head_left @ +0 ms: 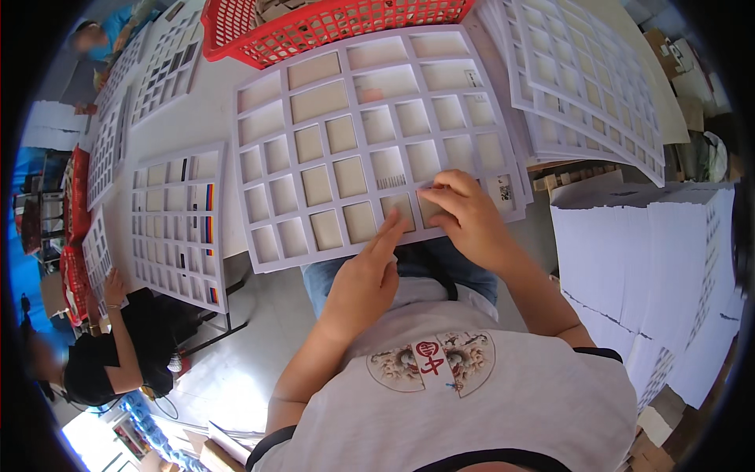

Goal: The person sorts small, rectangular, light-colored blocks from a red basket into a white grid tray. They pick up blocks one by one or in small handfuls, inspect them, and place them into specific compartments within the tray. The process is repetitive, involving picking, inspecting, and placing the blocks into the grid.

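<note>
A white grid frame (314,256) with many square and oblong compartments lies in front of me, its near edge over my lap. Beige cardboard pieces (347,178) sit flat in several compartments; others show pale bottoms. My left hand (363,282) reaches in at the near edge, fingers stretched out, their tips touching a beige piece (395,206) in a near-row compartment. In the compartment to its right, my right hand (469,220) has curled fingers and thumb pressed at another beige piece (428,211). The fingers partly cover that piece.
Beyond the frame stands a red plastic basket (330,39) holding cardboard pieces. Stacked white grid frames (586,79) are at the right, above tall stacks of white sheets (613,259). Another frame (179,228) lies left. Two co-workers (102,354) are along the left side.
</note>
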`<state>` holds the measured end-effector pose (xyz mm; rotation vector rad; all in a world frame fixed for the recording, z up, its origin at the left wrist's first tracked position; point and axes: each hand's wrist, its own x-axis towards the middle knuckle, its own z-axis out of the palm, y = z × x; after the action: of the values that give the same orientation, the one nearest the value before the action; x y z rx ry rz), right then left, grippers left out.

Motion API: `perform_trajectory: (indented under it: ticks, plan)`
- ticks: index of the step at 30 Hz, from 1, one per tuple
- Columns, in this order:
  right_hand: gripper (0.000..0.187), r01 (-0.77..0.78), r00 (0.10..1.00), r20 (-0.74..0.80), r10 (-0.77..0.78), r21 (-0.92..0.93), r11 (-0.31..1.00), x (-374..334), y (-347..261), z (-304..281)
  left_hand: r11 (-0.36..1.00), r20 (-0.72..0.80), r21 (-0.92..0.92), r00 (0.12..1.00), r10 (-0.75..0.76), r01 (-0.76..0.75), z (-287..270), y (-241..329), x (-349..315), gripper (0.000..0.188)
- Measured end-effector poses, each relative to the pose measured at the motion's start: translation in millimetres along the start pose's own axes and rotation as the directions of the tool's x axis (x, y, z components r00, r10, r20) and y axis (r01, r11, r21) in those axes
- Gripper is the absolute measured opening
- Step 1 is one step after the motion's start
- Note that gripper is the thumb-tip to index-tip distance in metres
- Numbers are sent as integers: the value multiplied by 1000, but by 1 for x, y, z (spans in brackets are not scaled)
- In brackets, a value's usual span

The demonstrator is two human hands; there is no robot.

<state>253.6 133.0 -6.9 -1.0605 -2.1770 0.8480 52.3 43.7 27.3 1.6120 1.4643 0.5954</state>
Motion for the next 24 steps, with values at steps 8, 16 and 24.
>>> perform_trajectory:
  ticks: [8,16,24]
  plan:
    - [25,81,993,71,-95,183,980,-17,-31,-20,757,29,-654,999,41,-13,-8,9,-1,92]
    - [18,-222,938,-191,288,305,926,-10,-1,-47,948,-45,-53,949,313,-315,7,14,13,79]
    - [23,-146,983,-116,139,-52,988,-3,21,-49,739,-61,536,854,517,-408,32,-24,42,48]
